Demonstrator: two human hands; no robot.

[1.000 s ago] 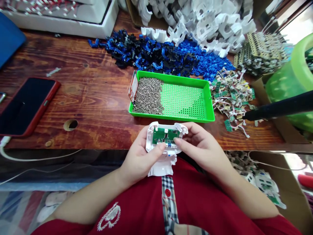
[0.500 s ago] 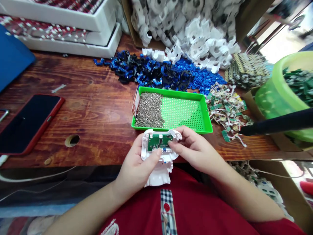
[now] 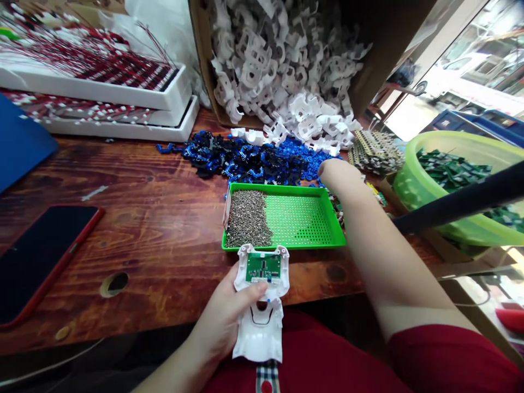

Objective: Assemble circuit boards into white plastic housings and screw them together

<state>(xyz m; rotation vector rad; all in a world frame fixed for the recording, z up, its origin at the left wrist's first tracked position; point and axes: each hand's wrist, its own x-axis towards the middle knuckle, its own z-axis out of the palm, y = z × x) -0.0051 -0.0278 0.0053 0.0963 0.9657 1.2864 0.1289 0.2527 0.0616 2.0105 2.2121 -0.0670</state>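
Note:
In my left hand is a white plastic housing, its inner side facing up. A green circuit board sits in the upper section of the housing, and my left thumb presses at the board's lower edge. My right hand is stretched out past the right end of the green tray, over the right side of a heap of small blue parts. Its fingers point down and away, hidden behind the back of the hand, so I cannot see whether they hold anything.
Small metal screws fill the left part of the green tray. Behind lie black-and-blue parts and a box of white shells. A lime-green tub with circuit boards stands right, crossed by a dark bar. A phone lies left.
My right hand has left the housing and reached forward and right to the parts beyond the tray. My left hand keeps the housing, now lower in view. The camera has tilted up.

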